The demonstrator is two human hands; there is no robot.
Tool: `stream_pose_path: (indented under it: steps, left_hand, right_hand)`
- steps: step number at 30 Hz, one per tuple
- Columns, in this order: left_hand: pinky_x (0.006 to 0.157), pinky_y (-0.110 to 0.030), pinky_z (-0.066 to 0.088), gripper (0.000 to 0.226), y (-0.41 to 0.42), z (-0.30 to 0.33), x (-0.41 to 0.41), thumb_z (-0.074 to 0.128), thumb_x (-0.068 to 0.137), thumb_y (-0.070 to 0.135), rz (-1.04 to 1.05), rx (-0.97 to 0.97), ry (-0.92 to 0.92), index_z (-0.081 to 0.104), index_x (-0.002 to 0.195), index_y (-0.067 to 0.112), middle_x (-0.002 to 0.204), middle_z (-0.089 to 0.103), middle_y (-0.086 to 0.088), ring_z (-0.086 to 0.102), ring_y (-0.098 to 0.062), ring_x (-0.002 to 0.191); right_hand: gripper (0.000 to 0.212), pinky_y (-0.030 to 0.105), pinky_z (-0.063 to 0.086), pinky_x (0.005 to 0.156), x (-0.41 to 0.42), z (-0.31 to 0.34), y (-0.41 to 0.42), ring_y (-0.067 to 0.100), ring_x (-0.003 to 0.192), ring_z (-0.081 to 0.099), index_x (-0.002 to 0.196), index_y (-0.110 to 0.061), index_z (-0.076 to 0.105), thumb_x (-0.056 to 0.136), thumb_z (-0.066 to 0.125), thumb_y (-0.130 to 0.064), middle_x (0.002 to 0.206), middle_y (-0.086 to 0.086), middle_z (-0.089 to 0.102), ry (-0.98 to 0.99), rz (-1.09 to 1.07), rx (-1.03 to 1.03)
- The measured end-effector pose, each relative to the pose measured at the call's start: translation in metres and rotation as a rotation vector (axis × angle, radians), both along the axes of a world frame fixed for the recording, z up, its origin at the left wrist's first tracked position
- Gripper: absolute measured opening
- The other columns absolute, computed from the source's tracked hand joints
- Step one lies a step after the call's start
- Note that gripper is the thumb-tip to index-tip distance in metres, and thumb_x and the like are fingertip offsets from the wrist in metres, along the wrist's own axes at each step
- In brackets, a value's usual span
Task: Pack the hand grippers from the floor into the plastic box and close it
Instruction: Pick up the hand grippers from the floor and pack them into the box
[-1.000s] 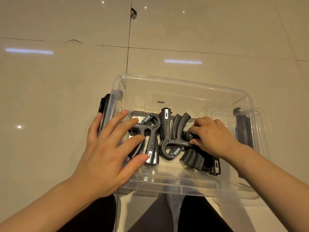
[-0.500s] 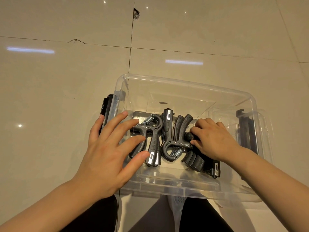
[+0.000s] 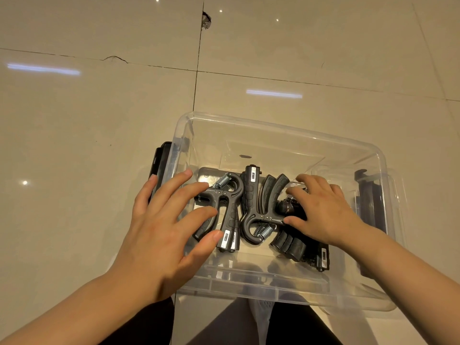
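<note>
At about 8 o'clock, the left hand (image 3: 161,220) hovers over the left end of the clear plastic box (image 3: 273,128), fingers spread and straight, grasping nothing; whether its fingertips touch the black hand grippers (image 3: 229,210) beneath cannot be told. The box stands on the tiled floor (image 3: 99,120), a black latch (image 3: 159,160) hanging at its 9 o'clock wall. The hand grippers lie in a tangled row on its bottom, from centre towards 3 o'clock. They look like rigid plastic with steel coil springs (image 3: 261,231), probably hefty for their size and prone to hooking together; the ribbed handles offer the surest hold. At 4 o'clock, the right hand (image 3: 323,212) rests on the right cluster, fingers slightly bent and pressing, not visibly gripping. Beyond the 3 o'clock wall lies what seems the clear lid (image 3: 395,220), light, flexible and probably slippery.
</note>
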State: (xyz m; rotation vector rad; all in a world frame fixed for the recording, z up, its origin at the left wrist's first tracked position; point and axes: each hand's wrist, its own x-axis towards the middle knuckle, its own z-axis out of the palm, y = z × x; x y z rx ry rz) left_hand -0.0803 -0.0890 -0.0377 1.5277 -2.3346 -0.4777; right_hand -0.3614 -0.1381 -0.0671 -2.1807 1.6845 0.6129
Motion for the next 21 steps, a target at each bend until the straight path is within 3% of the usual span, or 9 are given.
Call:
stream_pose_path:
  steps: [3, 8, 12, 17, 21]
  left_hand:
    - [0.109, -0.058, 0.021, 0.035, 0.000, -0.002, 0.000, 0.047, 0.086, 0.045, 0.005, -0.024, 0.003, 0.070, 0.098, 0.022, 0.127, 0.057, -0.002, 0.036, -0.022, 0.134]
    - [0.106, -0.061, 0.024, 0.032, 0.000, -0.005, 0.001, 0.050, 0.085, 0.044, 0.003, -0.049, 0.021, 0.071, 0.096, 0.022, 0.126, 0.057, -0.002, 0.038, -0.024, 0.132]
    - [0.104, -0.061, 0.027, 0.031, 0.000, -0.007, 0.000, 0.052, 0.083, 0.041, 0.000, -0.085, 0.033, 0.071, 0.092, 0.020, 0.122, 0.060, -0.003, 0.042, -0.024, 0.129]
    - [0.107, -0.058, 0.025, 0.031, -0.001, -0.005, 0.002, 0.049, 0.085, 0.042, -0.004, -0.082, 0.053, 0.071, 0.093, 0.021, 0.121, 0.060, 0.000, 0.042, -0.022, 0.129]
    - [0.107, -0.059, 0.023, 0.036, -0.001, -0.001, 0.004, 0.043, 0.087, 0.047, -0.052, -0.032, -0.081, 0.068, 0.102, 0.025, 0.123, 0.057, 0.001, 0.037, -0.021, 0.131]
  right_hand:
    - [0.072, 0.040, 0.026, 0.108, -0.003, 0.000, -0.008, 0.028, 0.138, 0.021, 0.142, -0.027, 0.033, 0.083, 0.051, -0.064, 0.151, 0.008, 0.022, 0.035, -0.069, 0.046]
    - [0.073, 0.037, 0.037, 0.099, -0.002, -0.006, -0.014, 0.028, 0.122, 0.042, 0.136, -0.023, 0.039, 0.080, 0.049, -0.069, 0.137, 0.008, 0.041, 0.073, -0.087, 0.161]
    - [0.074, 0.036, 0.037, 0.099, -0.001, -0.006, -0.013, 0.028, 0.122, 0.041, 0.137, -0.024, 0.039, 0.080, 0.049, -0.070, 0.138, 0.007, 0.040, 0.085, -0.086, 0.166]
    - [0.078, 0.038, 0.032, 0.106, 0.003, 0.017, -0.010, 0.029, 0.134, 0.030, 0.146, -0.027, 0.025, 0.083, 0.053, -0.063, 0.150, 0.009, 0.026, 0.019, -0.140, 0.168]
    - [0.067, 0.035, 0.037, 0.100, 0.008, 0.066, -0.002, 0.025, 0.128, 0.038, 0.143, -0.025, 0.030, 0.087, 0.051, -0.057, 0.143, 0.004, 0.036, -0.004, -0.110, 0.154]
